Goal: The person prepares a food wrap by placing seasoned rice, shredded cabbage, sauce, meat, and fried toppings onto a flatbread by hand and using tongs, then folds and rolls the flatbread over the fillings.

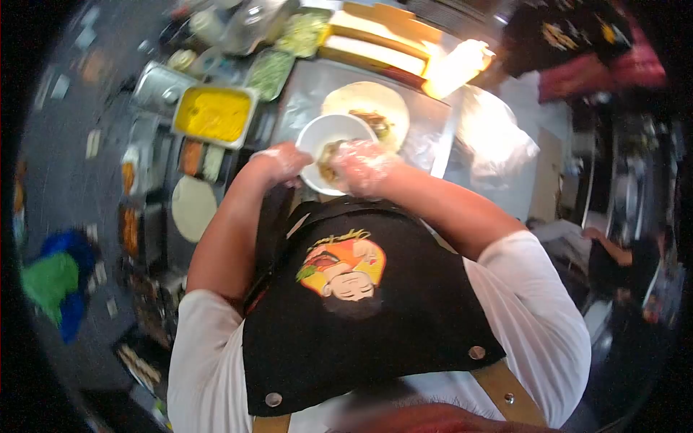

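A white bowl (pixel 315 136) is held close to my apron, over the near edge of the metal counter. My left hand (pixel 286 160), in a clear plastic glove, grips the bowl's left rim. My gloved right hand (pixel 366 167) reaches into the right side of the bowl, its fingers curled at some brownish food (pixel 329 164); the fingertips are partly hidden. Just beyond the bowl lies a round flatbread (pixel 358 95) with a strip of dark filling (pixel 376 123) on it, partly covered by the bowl.
Left of the counter stand a pan of yellow sauce (pixel 215 114), a tray of chopped greens (pixel 270 75) and another flatbread (pixel 193 209). Cardboard boxes (pixel 382 32) line the far edge. A plastic bag (pixel 494 137) sits right. A co-worker (pixel 570 43) stands at upper right.
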A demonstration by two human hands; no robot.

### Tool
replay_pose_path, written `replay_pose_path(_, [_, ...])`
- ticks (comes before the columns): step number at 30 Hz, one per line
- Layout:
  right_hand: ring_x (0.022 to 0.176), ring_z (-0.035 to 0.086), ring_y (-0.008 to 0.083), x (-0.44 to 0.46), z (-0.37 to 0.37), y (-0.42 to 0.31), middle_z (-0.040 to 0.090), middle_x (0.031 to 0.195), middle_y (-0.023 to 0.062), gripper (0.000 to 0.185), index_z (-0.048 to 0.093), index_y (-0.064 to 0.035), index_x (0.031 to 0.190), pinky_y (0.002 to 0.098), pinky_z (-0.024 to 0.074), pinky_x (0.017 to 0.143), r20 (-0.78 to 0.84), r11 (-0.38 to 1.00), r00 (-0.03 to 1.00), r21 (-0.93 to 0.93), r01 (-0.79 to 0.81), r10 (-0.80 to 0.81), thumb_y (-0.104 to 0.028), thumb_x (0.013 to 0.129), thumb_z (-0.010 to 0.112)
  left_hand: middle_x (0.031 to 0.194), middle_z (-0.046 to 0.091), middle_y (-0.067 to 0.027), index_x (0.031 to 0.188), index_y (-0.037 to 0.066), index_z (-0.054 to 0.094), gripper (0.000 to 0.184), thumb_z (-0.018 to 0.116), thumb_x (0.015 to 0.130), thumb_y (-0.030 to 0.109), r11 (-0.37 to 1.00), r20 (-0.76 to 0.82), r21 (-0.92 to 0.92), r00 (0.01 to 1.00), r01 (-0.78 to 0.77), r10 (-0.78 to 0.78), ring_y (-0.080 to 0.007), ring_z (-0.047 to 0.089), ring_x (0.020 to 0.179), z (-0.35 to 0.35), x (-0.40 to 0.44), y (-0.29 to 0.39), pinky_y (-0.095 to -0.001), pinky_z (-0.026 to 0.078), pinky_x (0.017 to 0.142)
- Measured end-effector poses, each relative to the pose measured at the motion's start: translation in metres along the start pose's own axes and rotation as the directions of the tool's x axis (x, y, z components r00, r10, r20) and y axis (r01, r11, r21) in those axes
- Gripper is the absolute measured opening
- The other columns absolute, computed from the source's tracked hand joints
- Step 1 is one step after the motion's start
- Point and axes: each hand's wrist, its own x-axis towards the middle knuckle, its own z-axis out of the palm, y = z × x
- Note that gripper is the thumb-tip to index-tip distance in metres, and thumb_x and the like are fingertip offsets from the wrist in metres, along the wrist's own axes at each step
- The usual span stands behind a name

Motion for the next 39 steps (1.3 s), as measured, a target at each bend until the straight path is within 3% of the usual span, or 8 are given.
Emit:
replay_pose_path(4, [0.099, 0.080, 0.0387, 0.021, 0.034, 0.012, 0.079, 0.104, 0.0233, 0.024, 0.082, -0.0079, 0.106, 0.0483, 0.0641, 0.082, 0.154, 0.991, 0.979, -0.027, -0.128, 0.131, -0.018, 0.084, 0.077, 0.078, 0.077, -0.0153, 0.097, -0.002, 0.080, 0.047, 0.062, 0.104, 0.040, 0.994, 0.034, -0.052, 0.994, -0.100, 0.102, -0.0233, 0.074, 0.066, 0.002, 0.025, -0.016, -0.0387, 0.059, 0.063])
replay_pose_path(5, [0.103, 0.080, 0.0382, 0.016, 0.008, -0.002, 0.081, 0.108, 0.0200, 0.025, 0.083, -0.0074, 0.108, 0.0502, 0.0635, 0.084, 0.311, 0.990, 0.942, -0.103, -0.098, 0.126, -0.019, 0.087, 0.074, 0.078, 0.077, -0.0179, 0.098, -0.005, 0.079, 0.047, 0.062, 0.103, 0.038, 0.975, 0.085, -0.089, 0.974, -0.202, 0.209, -0.0248, 0.075, 0.065, -0.004, 0.009, -0.005, -0.0393, 0.060, 0.063])
replay_pose_path(7, [0.107, 0.079, 0.0366, 0.019, 0.008, -0.011, 0.082, 0.114, 0.0163, 0.030, 0.084, -0.0089, 0.113, 0.0522, 0.0623, 0.089, 0.313, 0.994, 0.944, -0.041, -0.097, 0.105, -0.022, 0.089, 0.073, 0.078, 0.077, -0.0197, 0.099, -0.009, 0.078, 0.047, 0.062, 0.103, 0.035, 0.997, 0.120, 0.001, 0.990, -0.078, 0.078, -0.0274, 0.075, 0.065, -0.010, 0.008, 0.005, -0.0391, 0.061, 0.064])
replay_pose_path(13, [0.128, 0.072, 0.0315, 0.040, 0.015, -0.026, 0.078, 0.136, 0.0092, 0.042, 0.082, -0.0181, 0.131, 0.0512, 0.0591, 0.101, 0.388, 0.981, 0.906, 0.021, -0.194, 0.171, -0.030, 0.092, 0.072, 0.077, 0.076, -0.0214, 0.099, -0.011, 0.077, 0.044, 0.064, 0.104, 0.030, 0.997, 0.206, 0.032, 0.977, -0.067, 0.059, -0.0295, 0.075, 0.064, -0.033, 0.021, -0.011, -0.0413, 0.061, 0.060])
replay_pose_path(14, [0.118, 0.076, 0.0351, 0.041, 0.018, -0.026, 0.081, 0.124, 0.0124, 0.035, 0.085, -0.0154, 0.120, 0.0519, 0.0588, 0.098, 0.350, 0.993, 0.931, 0.018, -0.114, 0.101, -0.032, 0.093, 0.070, 0.077, 0.076, -0.0207, 0.100, -0.011, 0.077, 0.043, 0.065, 0.104, 0.030, 0.999, 0.217, 0.012, 0.975, -0.051, 0.047, -0.0289, 0.075, 0.064, -0.036, 0.026, -0.020, -0.0405, 0.061, 0.059])
replay_pose_path(20, [0.125, 0.072, 0.0375, 0.065, 0.026, -0.045, 0.079, 0.132, 0.0142, 0.045, 0.080, -0.0148, 0.133, 0.0535, 0.0547, 0.105, 0.418, 0.969, 0.905, 0.184, -0.166, 0.076, -0.038, 0.096, 0.067, 0.078, 0.075, -0.0173, 0.103, -0.008, 0.076, 0.038, 0.065, 0.104, 0.028, 0.994, 0.267, -0.097, 0.964, 0.041, -0.013, -0.0260, 0.072, 0.061, -0.049, 0.035, -0.054, -0.0377, 0.060, 0.057])
replay_pose_path(23, [0.136, 0.065, 0.0358, 0.072, 0.025, -0.050, 0.073, 0.144, 0.0137, 0.048, 0.077, -0.0141, 0.140, 0.0563, 0.0489, 0.111, 0.439, 0.974, 0.896, 0.169, -0.154, 0.066, -0.037, 0.101, 0.061, 0.078, 0.075, -0.0167, 0.101, -0.006, 0.076, 0.036, 0.065, 0.104, 0.028, 0.996, 0.297, -0.088, 0.955, 0.027, 0.000, -0.0254, 0.071, 0.061, -0.056, 0.034, -0.057, -0.0382, 0.059, 0.057])
replay_pose_path(39, [0.135, 0.065, 0.0357, 0.082, 0.029, -0.045, 0.072, 0.145, 0.0156, 0.051, 0.077, -0.0121, 0.138, 0.0518, 0.0482, 0.113, 0.466, 0.972, 0.874, 0.106, -0.208, 0.136, -0.038, 0.096, 0.067, 0.081, 0.076, -0.0172, 0.104, -0.006, 0.075, 0.036, 0.068, 0.103, 0.029, 0.990, 0.302, -0.125, 0.953, 0.071, -0.030, -0.0264, 0.073, 0.063, -0.055, 0.031, -0.057, -0.0377, 0.062, 0.062])
